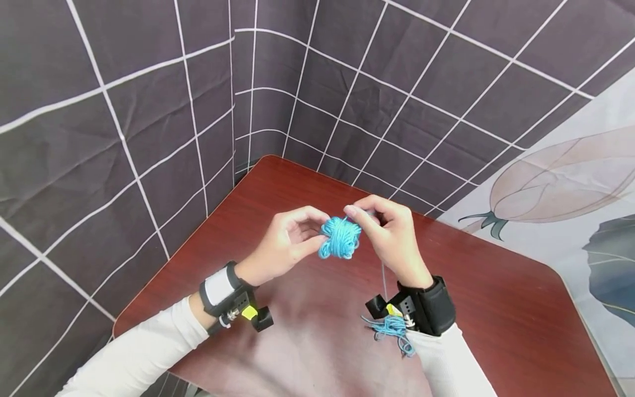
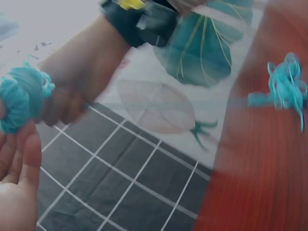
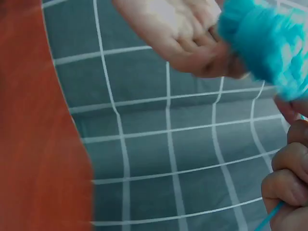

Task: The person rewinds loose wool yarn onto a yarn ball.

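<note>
Above the table, a wound bundle of turquoise yarn (image 1: 341, 238) is held between the hands. My left hand (image 1: 292, 240) pinches its left side between thumb and fingers. At the bundle's upper right, my right hand (image 1: 392, 234) has its fingers curled round the yarn strand, thumb and index at the bundle's edge. In the right wrist view, a taut strand (image 3: 270, 216) runs down out of the curled right fingers (image 3: 288, 187). A loose tangle of the same yarn (image 1: 392, 326) lies on the table by the right wrist, partly behind the wrist strap.
The reddish-brown wooden table (image 1: 278, 193) has rounded corners. Dark cloth with a white grid (image 1: 297, 110) hangs along its left and far sides, and a pale cloth with a plant print (image 1: 560, 182) hangs at the right. Camera straps (image 1: 431, 306) circle both wrists.
</note>
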`<state>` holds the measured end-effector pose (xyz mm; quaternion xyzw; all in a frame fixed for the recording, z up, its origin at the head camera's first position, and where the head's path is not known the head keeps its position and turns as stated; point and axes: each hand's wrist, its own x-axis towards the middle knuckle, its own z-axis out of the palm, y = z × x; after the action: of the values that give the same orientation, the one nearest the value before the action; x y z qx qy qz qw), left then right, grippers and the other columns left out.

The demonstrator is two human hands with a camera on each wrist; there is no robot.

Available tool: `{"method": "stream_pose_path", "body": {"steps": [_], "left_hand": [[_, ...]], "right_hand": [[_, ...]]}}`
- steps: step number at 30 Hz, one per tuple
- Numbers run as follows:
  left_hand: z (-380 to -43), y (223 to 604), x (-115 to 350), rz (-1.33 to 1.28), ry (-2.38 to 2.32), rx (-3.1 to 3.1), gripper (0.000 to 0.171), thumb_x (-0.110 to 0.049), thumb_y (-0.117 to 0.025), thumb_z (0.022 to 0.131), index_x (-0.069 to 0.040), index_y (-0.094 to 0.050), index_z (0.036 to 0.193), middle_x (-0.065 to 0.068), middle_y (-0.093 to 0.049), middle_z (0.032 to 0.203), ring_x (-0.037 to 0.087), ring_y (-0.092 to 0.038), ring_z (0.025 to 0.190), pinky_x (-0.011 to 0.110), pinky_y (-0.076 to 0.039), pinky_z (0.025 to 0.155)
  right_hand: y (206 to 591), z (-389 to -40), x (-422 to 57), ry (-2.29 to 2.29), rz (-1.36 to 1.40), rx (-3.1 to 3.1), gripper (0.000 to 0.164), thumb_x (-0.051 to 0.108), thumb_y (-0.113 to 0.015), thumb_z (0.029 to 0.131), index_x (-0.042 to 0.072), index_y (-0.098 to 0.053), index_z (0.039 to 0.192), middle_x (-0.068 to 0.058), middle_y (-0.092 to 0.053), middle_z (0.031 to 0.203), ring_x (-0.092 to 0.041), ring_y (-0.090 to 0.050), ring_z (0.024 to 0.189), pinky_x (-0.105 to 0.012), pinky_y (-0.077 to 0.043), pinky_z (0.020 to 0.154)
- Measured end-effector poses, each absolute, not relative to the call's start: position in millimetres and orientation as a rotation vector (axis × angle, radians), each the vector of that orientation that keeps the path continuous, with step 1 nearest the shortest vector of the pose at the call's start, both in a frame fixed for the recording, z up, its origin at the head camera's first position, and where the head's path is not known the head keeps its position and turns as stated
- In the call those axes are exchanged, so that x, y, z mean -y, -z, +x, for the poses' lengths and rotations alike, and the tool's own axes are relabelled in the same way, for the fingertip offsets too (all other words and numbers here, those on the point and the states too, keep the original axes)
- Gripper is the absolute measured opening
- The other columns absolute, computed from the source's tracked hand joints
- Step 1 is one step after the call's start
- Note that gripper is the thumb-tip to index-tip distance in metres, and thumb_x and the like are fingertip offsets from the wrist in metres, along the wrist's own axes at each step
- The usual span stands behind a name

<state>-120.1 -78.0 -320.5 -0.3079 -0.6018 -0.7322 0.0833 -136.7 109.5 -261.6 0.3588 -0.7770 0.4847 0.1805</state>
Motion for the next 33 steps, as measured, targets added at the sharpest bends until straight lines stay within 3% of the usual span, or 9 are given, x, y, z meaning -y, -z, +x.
{"method": "stream_pose_path", "body": {"steps": [7, 12, 17, 21, 27, 33], "left_hand": [[-122.7, 313.3, 77.4, -0.703, 2.257, 1.67, 0.028, 0.009, -0.06, 0.081, 0.011, -0.056, 0.109, 0.009, -0.062, 0.1, 0.026, -0.059, 0.091, 0.023, -0.054, 0.08], [-127.4, 312.5, 78.3, -0.558, 2.0, 1.84, 0.027, 0.002, -0.065, 0.081, 0.006, -0.06, 0.106, 0.015, -0.064, 0.098, 0.017, -0.061, 0.084, 0.03, -0.055, 0.081], [-121.5, 318.0, 81.4, -0.779, 2.084, 1.869, 0.026, 0.007, -0.063, 0.08, 0.007, -0.059, 0.106, 0.016, -0.062, 0.098, 0.02, -0.061, 0.085, 0.026, -0.055, 0.079], [-115.8, 318.9, 82.5, -0.881, 2.249, 1.763, 0.027, 0.011, -0.059, 0.08, 0.011, -0.056, 0.107, 0.011, -0.06, 0.099, 0.026, -0.058, 0.088, 0.023, -0.054, 0.08], [-120.7, 314.1, 81.3, -0.686, 2.271, 1.648, 0.029, 0.009, -0.06, 0.082, 0.014, -0.054, 0.109, 0.007, -0.062, 0.1, 0.027, -0.058, 0.093, 0.02, -0.053, 0.079], [-128.0, 313.5, 78.8, -0.573, 2.001, 1.813, 0.025, 0.005, -0.063, 0.08, 0.007, -0.059, 0.105, 0.016, -0.063, 0.096, 0.019, -0.06, 0.084, 0.023, -0.054, 0.078]], "right_hand": [[300.8, -126.8, -105.2, -1.413, 0.963, 2.268, 0.015, 0.01, -0.055, 0.092, 0.005, -0.065, 0.081, -0.001, -0.059, 0.07, -0.012, -0.044, 0.056, -0.023, -0.038, 0.049], [278.3, -106.3, -91.8, -1.071, 1.144, 2.256, 0.011, 0.013, -0.06, 0.088, 0.011, -0.065, 0.08, 0.006, -0.05, 0.062, -0.006, -0.039, 0.051, -0.02, -0.035, 0.047], [250.7, -120.0, -94.0, -1.115, 1.093, 2.18, 0.01, 0.014, -0.064, 0.085, 0.009, -0.066, 0.078, 0.005, -0.04, 0.054, -0.007, -0.033, 0.047, -0.021, -0.028, 0.043], [265.8, -133.6, -99.7, -1.36, 0.985, 2.236, 0.013, 0.016, -0.06, 0.089, 0.008, -0.065, 0.08, 0.0, -0.04, 0.055, -0.012, -0.035, 0.048, -0.025, -0.03, 0.045], [300.2, -122.2, -94.9, -1.388, 0.943, 2.358, 0.02, 0.016, -0.049, 0.095, 0.007, -0.063, 0.083, -0.001, -0.047, 0.061, -0.011, -0.037, 0.051, -0.026, -0.034, 0.047], [280.8, -106.3, -90.9, -1.148, 1.144, 2.329, 0.019, 0.019, -0.057, 0.091, 0.014, -0.064, 0.075, 0.006, -0.047, 0.057, -0.006, -0.037, 0.048, -0.022, -0.035, 0.044]]}}
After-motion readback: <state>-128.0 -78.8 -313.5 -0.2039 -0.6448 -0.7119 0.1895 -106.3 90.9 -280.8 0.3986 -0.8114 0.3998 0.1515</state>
